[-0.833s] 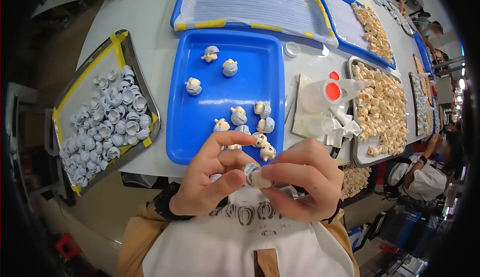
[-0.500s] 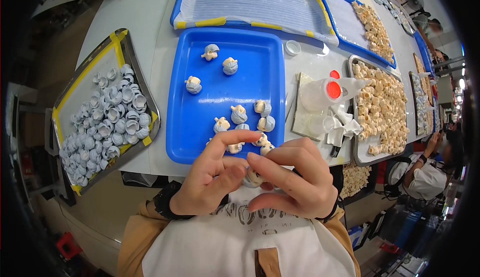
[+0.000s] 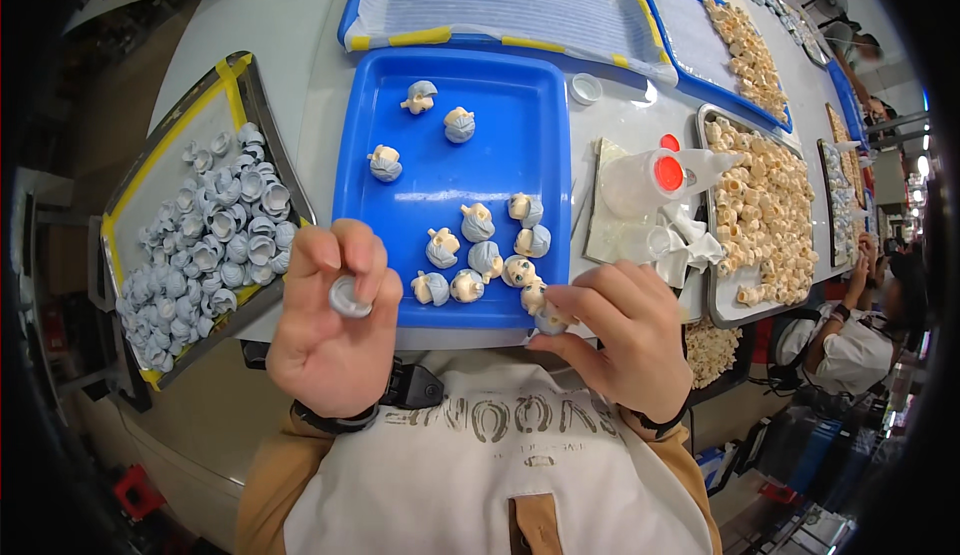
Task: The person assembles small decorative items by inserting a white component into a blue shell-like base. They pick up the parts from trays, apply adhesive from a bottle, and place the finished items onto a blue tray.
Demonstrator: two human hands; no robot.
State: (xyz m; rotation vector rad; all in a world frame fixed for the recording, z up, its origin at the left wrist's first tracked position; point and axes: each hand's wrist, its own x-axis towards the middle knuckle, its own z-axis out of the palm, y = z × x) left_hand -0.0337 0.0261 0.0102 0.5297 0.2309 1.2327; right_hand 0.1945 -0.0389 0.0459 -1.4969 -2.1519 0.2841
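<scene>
The person's left hand has its fingers curled around a loose blue-grey shell. The right hand appears to pinch a small doll head between thumb and forefinger, at the near right corner of the blue tray, close beside other heads; whether they touch is unclear. The step in hand looks like setting this head down; the next move calls for parting those fingers without nudging its neighbours. Farther right, pale hollow pieces crowd a metal tray.
</scene>
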